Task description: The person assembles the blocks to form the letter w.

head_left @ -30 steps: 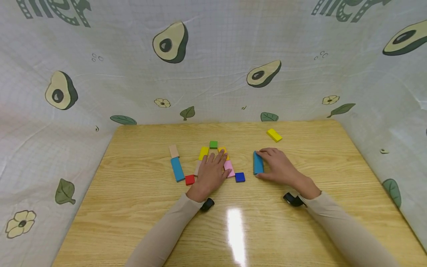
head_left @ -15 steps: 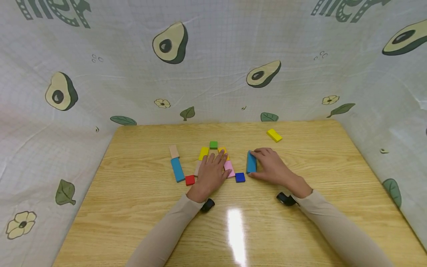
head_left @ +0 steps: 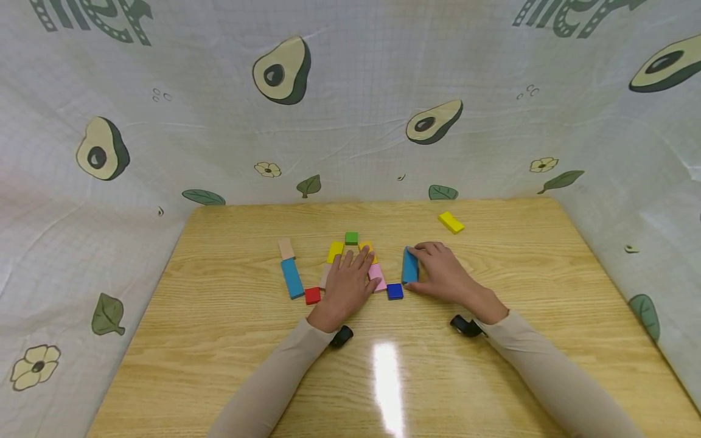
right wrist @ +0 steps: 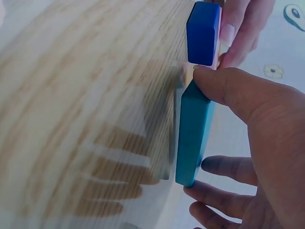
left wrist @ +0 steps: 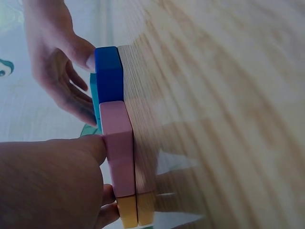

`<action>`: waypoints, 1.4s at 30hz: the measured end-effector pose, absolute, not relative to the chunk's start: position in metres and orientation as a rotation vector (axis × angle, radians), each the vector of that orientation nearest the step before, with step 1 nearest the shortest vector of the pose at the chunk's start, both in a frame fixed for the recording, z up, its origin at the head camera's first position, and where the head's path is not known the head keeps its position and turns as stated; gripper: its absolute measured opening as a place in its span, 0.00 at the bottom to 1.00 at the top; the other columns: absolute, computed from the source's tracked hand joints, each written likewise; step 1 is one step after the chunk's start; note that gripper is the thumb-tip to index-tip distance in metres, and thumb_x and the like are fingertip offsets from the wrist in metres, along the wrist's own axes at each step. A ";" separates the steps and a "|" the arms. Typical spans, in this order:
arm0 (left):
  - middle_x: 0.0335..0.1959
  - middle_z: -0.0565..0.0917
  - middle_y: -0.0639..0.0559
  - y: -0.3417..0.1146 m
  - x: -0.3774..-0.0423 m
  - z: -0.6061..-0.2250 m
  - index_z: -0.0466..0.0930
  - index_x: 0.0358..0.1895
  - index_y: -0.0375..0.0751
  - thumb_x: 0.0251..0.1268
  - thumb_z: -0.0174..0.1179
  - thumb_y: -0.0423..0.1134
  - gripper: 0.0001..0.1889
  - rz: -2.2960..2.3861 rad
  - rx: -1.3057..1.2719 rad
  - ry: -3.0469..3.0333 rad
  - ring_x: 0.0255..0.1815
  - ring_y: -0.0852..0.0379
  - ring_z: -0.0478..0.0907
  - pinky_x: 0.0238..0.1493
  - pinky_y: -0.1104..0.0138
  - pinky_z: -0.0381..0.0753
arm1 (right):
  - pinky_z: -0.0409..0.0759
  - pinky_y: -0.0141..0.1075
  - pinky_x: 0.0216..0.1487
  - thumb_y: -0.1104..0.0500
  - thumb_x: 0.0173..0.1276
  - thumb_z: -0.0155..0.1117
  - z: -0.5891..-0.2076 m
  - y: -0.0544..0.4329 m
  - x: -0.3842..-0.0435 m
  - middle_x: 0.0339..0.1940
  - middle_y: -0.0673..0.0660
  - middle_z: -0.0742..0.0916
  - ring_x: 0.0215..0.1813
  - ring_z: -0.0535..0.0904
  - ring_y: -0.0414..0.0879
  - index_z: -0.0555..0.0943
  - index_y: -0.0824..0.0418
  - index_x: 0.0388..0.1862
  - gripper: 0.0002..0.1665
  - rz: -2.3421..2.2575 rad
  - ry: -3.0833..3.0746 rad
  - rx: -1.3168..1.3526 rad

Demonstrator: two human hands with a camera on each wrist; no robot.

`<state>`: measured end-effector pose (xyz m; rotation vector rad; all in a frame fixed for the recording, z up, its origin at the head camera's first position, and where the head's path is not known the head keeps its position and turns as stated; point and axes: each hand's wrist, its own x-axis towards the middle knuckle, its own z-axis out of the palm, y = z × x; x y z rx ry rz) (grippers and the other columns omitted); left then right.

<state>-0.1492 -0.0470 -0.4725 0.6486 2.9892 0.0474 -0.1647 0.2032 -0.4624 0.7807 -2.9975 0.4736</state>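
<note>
My right hand (head_left: 446, 274) pinches a long blue block (head_left: 410, 266) by its two ends, thumb at the near end and fingers at the far one. In the right wrist view the thumb lies over one end of this block (right wrist: 190, 138). A small dark blue block (head_left: 395, 291) sits just left of its near end. My left hand (head_left: 347, 283) lies with spread fingers over a group of blocks. Its thumb touches the pink block (head_left: 376, 277) and a fingertip reaches the orange block (head_left: 368, 249). A yellow block (head_left: 335, 252) and a beige block (head_left: 324, 277) are partly covered.
Left of the left hand are a red block (head_left: 313, 295), another long blue block (head_left: 292, 279) and a beige block (head_left: 286, 249). A green block (head_left: 352, 238) lies beyond the fingers. Another yellow block (head_left: 451, 222) sits towards the back right of the wooden table (head_left: 230, 353).
My right hand has slid left with the long blue block, bringing it close to the dark blue block. The left hand has stayed in place.
</note>
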 end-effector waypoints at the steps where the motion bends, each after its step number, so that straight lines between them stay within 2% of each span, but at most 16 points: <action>1: 0.87 0.58 0.51 -0.047 -0.149 -0.472 0.58 0.86 0.48 0.86 0.45 0.61 0.35 0.048 0.648 2.988 0.85 0.42 0.58 0.83 0.45 0.54 | 0.69 0.64 0.73 0.45 0.62 0.82 -0.463 0.203 -0.165 0.69 0.70 0.79 0.71 0.72 0.67 0.74 0.70 0.75 0.50 0.474 -2.998 0.783; 29: 0.87 0.58 0.52 -0.045 -0.149 -0.470 0.59 0.86 0.49 0.86 0.44 0.62 0.35 -0.019 0.625 2.994 0.84 0.44 0.59 0.83 0.46 0.54 | 0.70 0.63 0.72 0.44 0.61 0.83 -0.466 0.199 -0.164 0.68 0.71 0.79 0.70 0.72 0.69 0.75 0.71 0.74 0.51 0.433 -2.981 0.804; 42: 0.87 0.58 0.52 -0.046 -0.148 -0.469 0.58 0.86 0.49 0.86 0.43 0.62 0.35 -0.015 0.637 2.993 0.84 0.43 0.60 0.83 0.46 0.54 | 0.67 0.66 0.74 0.45 0.65 0.81 -0.457 0.205 -0.161 0.74 0.72 0.76 0.74 0.70 0.70 0.73 0.69 0.77 0.49 0.515 -3.001 0.797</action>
